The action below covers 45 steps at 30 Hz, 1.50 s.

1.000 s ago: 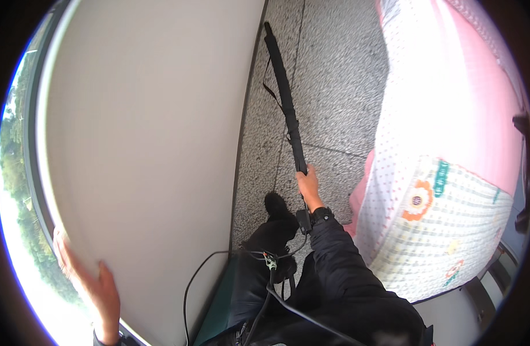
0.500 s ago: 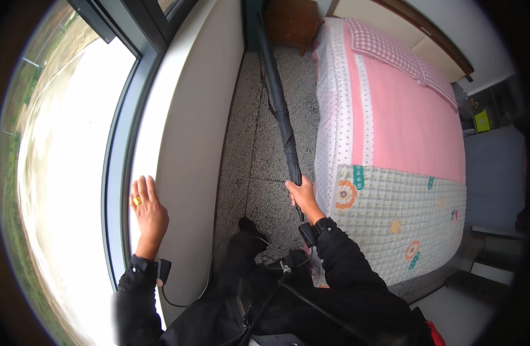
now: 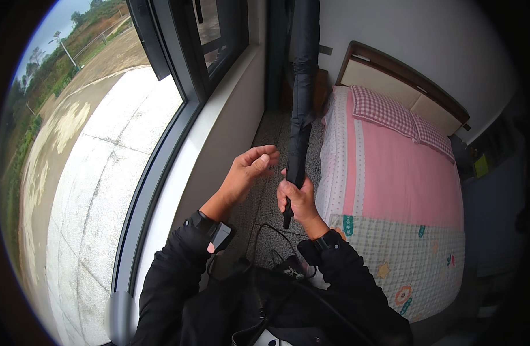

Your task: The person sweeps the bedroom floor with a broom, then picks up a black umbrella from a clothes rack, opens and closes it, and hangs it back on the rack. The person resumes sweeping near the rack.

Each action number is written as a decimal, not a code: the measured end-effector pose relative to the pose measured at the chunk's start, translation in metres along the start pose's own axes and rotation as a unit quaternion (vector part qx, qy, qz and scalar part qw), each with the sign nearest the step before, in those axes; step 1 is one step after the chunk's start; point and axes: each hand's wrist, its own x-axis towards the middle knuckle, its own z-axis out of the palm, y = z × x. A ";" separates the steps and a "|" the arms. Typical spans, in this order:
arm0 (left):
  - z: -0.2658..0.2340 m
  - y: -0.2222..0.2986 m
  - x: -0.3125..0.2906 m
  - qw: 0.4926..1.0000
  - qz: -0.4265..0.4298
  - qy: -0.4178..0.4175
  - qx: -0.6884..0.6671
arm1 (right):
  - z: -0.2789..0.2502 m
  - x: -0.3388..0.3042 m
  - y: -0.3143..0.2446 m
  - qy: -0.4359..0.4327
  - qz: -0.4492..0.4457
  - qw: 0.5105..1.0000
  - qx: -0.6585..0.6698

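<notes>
A long black fabric-wrapped pole [image 3: 301, 86] rises from in front of my body toward the far wall, narrowing to a thin lower tip. My right hand [image 3: 298, 199] is wrapped round it close to that tip. To the left of the pole my left hand [image 3: 246, 173] hovers in the air, fingers loosely bent and thumb apart, with nothing in it. A small gap separates its fingertips from the pole. Whether the fabric is an umbrella or a cover cannot be told.
A window [image 3: 178, 124] with a white sill [image 3: 210, 124] runs along my left. On the right stands a bed [image 3: 403, 184] with pink bedding and a chequered quilt. Speckled floor [image 3: 274, 135] lies between them. A dark cable [image 3: 256, 242] loops near my feet.
My left hand has come off the sill and moved right, toward the pole. The pole has swung up more upright in my right hand, and the view has tilted upward.
</notes>
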 end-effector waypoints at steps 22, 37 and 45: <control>0.095 0.043 -0.015 0.935 0.050 0.128 0.326 | 0.046 0.130 -0.237 -0.050 -0.162 0.983 -0.073; -0.011 0.008 -0.118 0.901 -0.046 0.067 0.426 | 0.018 0.187 -0.213 0.167 -0.178 0.970 0.011; -0.047 0.041 -0.116 0.945 -0.154 0.004 0.288 | -0.016 0.222 -0.202 0.208 -0.201 0.956 0.042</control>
